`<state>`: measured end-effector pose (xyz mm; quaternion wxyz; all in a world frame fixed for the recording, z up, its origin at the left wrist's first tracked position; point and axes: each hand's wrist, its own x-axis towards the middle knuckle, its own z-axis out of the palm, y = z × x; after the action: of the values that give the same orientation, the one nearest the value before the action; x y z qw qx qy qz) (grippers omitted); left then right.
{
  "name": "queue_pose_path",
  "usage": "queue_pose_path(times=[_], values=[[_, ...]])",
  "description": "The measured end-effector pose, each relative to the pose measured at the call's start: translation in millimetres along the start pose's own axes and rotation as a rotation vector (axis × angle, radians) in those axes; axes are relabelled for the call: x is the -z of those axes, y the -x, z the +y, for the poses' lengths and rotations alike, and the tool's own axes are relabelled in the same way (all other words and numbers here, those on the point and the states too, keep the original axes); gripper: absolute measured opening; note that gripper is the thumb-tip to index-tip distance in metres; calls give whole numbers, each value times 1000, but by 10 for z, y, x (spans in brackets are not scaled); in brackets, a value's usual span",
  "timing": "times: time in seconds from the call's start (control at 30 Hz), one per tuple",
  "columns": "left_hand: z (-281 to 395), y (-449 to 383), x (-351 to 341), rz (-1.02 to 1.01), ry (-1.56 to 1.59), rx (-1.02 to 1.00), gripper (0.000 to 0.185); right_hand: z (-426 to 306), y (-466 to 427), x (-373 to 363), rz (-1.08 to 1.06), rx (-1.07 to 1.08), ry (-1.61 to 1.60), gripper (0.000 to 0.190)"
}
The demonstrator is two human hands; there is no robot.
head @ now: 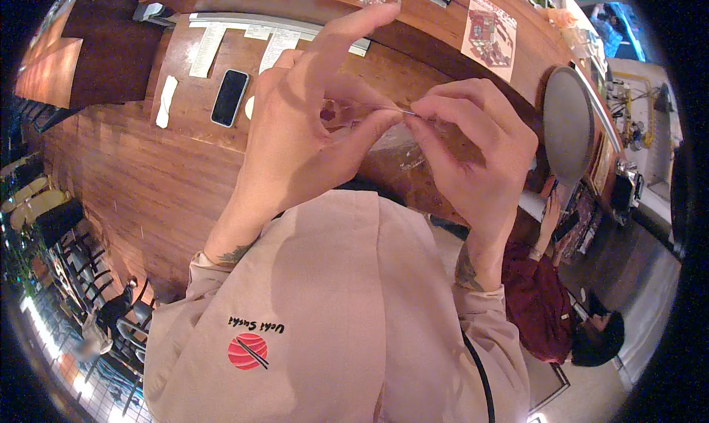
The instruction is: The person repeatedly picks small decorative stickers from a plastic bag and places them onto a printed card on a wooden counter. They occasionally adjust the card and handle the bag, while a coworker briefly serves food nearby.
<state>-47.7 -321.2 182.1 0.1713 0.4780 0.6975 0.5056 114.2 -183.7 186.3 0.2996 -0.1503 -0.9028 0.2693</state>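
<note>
My left hand [310, 124] and my right hand [476, 135] are raised in front of my chest, over the edge of a wooden counter [183, 102]. Between their fingertips runs a small thin strand or strip [409, 112], too fine to identify. My left thumb and a finger pinch one side of it, and my left index finger points up and away. My right thumb and index finger pinch the other side. Behind and left of my left hand lie a smartphone [230, 98] with a dark screen and a crumpled white strip [167, 102].
Printed paper slips [208, 49] hang from a metal rail [249, 23] at the back. An illustrated sheet [489, 35] lies on the upper ledge. At the right are a round grey tray [568, 125] and a co-worker in dark red [536, 307]. Chairs [88, 262] stand at the lower left.
</note>
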Motion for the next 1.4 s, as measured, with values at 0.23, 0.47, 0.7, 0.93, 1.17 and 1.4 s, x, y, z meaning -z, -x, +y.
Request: queue_pose_path(times=[0.23,0.47,0.7,0.93,1.17,1.4], values=[[51,-50,-94,-9,33,108,84,-8,-8,48,30,33,105,25],[109,-75,-17,-148,-211,263,64,-105,-24,-9,-30,-24,183,18],[-209,101,-205,10,-273,46,82,195,188,-208,-98,-88,80,12],[-366,154,-233,154,-224,-1,89,152,-8,-304,-166,6,121,14],[-381,229,-293,221,-237,-78,79,108,-25,-269,-135,171,125,15],[-335,197,-143,93,-282,97,79,336,117,-329,-119,207,171,11]])
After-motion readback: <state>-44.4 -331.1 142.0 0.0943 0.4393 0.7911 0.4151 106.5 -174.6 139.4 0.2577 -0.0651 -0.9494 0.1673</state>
